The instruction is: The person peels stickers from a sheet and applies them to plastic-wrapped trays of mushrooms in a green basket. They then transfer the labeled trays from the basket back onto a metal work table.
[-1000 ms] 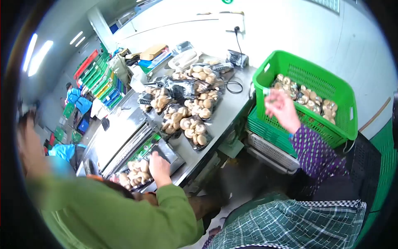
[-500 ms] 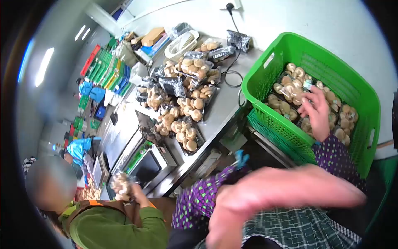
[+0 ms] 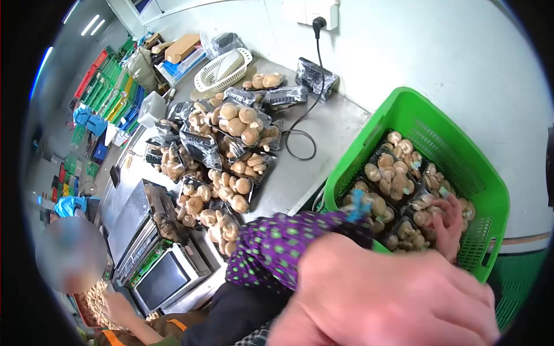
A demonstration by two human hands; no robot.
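Note:
Film-wrapped packs of brown mushrooms lie in a green plastic basket, several with small pale labels. Down in the basket's near right part, my right hand has its fingers curled at the edge of a mushroom pack; its wrist is hidden. My left hand is large and blurred close to the camera, in front of the basket's near edge, its fingertips hidden. A purple dotted sleeve with a blue tie lies beside it.
More mushroom packs are heaped on the metal table. Left of them are a white basket and a scale with a dark screen. A black cable hangs from the wall. Another person's hand is at lower left.
The view has shifted, so the basket sits lower. My right hand has moved from the labelled pack to one nearer the basket's right side. My left hand has turned and looms larger.

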